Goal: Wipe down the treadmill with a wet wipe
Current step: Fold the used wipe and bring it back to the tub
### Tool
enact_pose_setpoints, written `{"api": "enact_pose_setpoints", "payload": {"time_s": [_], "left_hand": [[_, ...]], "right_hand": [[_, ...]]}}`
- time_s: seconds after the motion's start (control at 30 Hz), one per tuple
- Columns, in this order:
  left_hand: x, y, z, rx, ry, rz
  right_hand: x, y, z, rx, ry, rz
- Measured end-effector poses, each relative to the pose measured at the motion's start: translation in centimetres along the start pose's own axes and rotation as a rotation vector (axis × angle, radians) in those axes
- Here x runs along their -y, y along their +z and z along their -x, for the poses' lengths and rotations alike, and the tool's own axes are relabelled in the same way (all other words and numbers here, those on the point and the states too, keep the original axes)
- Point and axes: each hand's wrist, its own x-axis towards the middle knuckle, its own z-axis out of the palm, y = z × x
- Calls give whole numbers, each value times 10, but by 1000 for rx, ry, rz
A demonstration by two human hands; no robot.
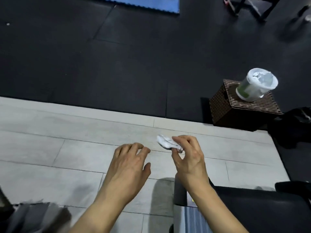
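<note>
My right hand (188, 158) pinches a crumpled white wet wipe (165, 142) between thumb and fingertips, held over the pale plank floor. To its left hovers my left hand (129, 163), palm down with its fingers loosely curled and nothing in it. At the bottom right a dark treadmill part (252, 209) with a grey roller end (180, 190) and a striped belt edge (193, 221) shows beneath my right forearm. A white wipe canister (256, 84) with a green label stands on a brown woven box (242, 108) at the right.
Black rubber floor mats (117, 56) cover the far half of the view. A blue mat (143, 4) lies at the top edge and black equipment frames (252, 7) stand top right. Grey blurred fabric (33, 216) sits at the bottom left.
</note>
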Motion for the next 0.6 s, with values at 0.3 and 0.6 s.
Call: {"api": "enact_pose_setpoints", "payload": {"time_s": [0.3,0.6], "left_hand": [[-58,-220,-25,111,140,-47],[-138,-330,-114,111,358,-67]], "right_hand": [[145,-167,-43,-23,166,70],[185,-282,-104,-286,309,86]]}}
